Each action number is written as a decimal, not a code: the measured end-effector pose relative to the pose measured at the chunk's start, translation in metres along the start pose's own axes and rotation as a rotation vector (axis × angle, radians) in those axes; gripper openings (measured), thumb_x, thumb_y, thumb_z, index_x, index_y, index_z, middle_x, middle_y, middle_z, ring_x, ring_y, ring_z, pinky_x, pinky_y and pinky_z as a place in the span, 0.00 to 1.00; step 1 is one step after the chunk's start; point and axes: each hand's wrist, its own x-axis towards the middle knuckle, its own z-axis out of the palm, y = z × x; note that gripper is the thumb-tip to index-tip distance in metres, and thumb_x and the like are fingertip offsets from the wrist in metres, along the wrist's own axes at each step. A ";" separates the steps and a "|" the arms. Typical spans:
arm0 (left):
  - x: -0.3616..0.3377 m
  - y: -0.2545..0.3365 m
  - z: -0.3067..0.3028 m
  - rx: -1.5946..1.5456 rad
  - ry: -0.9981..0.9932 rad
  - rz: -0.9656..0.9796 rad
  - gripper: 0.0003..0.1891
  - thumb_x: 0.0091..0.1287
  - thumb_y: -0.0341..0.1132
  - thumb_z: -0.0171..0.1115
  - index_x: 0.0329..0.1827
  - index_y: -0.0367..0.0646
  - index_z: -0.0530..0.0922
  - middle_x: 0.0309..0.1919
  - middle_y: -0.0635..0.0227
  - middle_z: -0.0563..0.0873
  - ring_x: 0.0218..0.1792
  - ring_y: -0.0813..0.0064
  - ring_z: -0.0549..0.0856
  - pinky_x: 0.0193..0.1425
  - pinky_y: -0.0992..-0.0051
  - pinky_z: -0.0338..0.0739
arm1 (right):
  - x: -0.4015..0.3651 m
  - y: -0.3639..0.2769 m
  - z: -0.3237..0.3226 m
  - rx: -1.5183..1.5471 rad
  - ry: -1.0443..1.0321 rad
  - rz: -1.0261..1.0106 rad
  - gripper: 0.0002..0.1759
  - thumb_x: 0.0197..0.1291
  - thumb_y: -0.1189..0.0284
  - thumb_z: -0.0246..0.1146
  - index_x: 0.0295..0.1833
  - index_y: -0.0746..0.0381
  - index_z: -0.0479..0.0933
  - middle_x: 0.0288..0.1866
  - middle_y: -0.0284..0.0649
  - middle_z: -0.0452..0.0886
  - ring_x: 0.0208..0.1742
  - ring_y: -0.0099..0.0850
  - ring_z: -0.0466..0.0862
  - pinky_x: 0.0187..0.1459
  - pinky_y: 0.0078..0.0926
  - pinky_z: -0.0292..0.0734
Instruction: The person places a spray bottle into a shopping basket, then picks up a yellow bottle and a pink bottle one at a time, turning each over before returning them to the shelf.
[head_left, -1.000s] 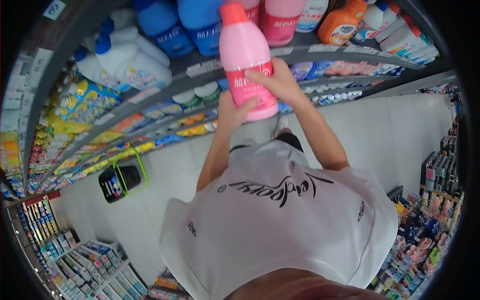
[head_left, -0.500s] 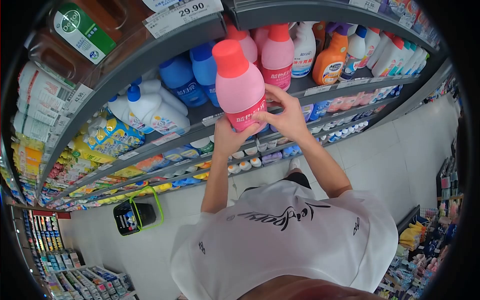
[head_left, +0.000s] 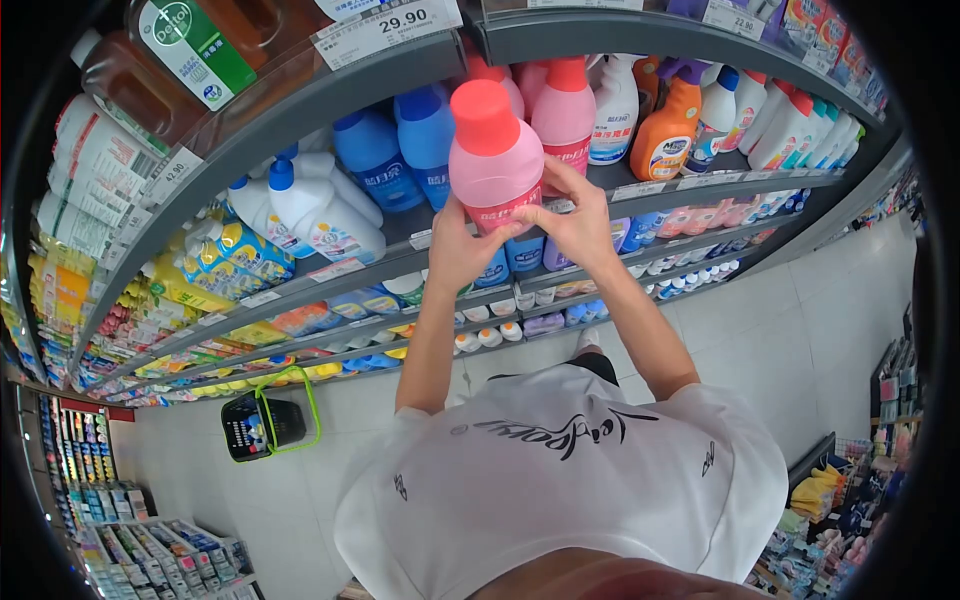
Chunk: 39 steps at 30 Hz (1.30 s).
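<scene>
A pink bottle (head_left: pixel 494 172) with a red cap is held between both my hands at the front of the shelf. My left hand (head_left: pixel 462 248) is closed around its lower left side, near the base. On the right side, my right hand (head_left: pixel 578 215) grips it, with the thumb across the dark pink label. Another pink bottle (head_left: pixel 562 112) with a red cap stands on the shelf just behind and to the right. Blue bottles (head_left: pixel 376 165) stand on the left of the held one.
An orange spray bottle (head_left: pixel 665 130) and a white spray bottle (head_left: pixel 612 115) stand further right on the shelf. Large white bottles (head_left: pixel 320 215) stand to the left. A price-tagged shelf edge (head_left: pixel 385 45) juts out above. On the floor, lower left, sits a black basket (head_left: pixel 262 425) with green handles.
The pink bottle has shifted slightly up and towards the shelf, its cap tilting further away from me. Both hands keep hold of it. The whole view has moved a little.
</scene>
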 end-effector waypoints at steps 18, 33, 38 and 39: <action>0.021 -0.008 0.011 0.302 0.105 0.080 0.33 0.45 0.43 0.80 0.51 0.36 0.76 0.45 0.57 0.83 0.47 0.53 0.83 0.49 0.63 0.77 | 0.008 0.022 0.000 -0.057 0.043 -0.026 0.35 0.47 0.74 0.76 0.62 0.68 0.70 0.55 0.47 0.82 0.59 0.33 0.80 0.62 0.32 0.71; 0.019 -0.034 0.022 0.143 0.174 -0.042 0.35 0.44 0.38 0.79 0.54 0.35 0.71 0.45 0.48 0.84 0.47 0.48 0.84 0.50 0.59 0.78 | 0.006 0.042 0.004 -0.468 0.184 -0.115 0.37 0.39 0.61 0.78 0.58 0.63 0.78 0.42 0.41 0.77 0.45 0.38 0.78 0.47 0.32 0.76; 0.017 -0.038 0.027 0.324 0.215 0.072 0.39 0.45 0.37 0.78 0.61 0.37 0.68 0.51 0.48 0.79 0.52 0.48 0.80 0.52 0.59 0.77 | 0.010 0.035 -0.003 -0.600 0.212 -0.312 0.30 0.43 0.67 0.77 0.54 0.65 0.79 0.46 0.43 0.79 0.43 0.38 0.80 0.47 0.31 0.77; 0.015 -0.038 0.028 0.322 0.215 0.072 0.39 0.45 0.37 0.78 0.61 0.37 0.68 0.51 0.48 0.79 0.52 0.48 0.80 0.52 0.59 0.77 | 0.009 0.037 -0.005 -0.602 0.212 -0.313 0.30 0.43 0.67 0.77 0.54 0.65 0.79 0.46 0.43 0.79 0.43 0.38 0.80 0.47 0.31 0.77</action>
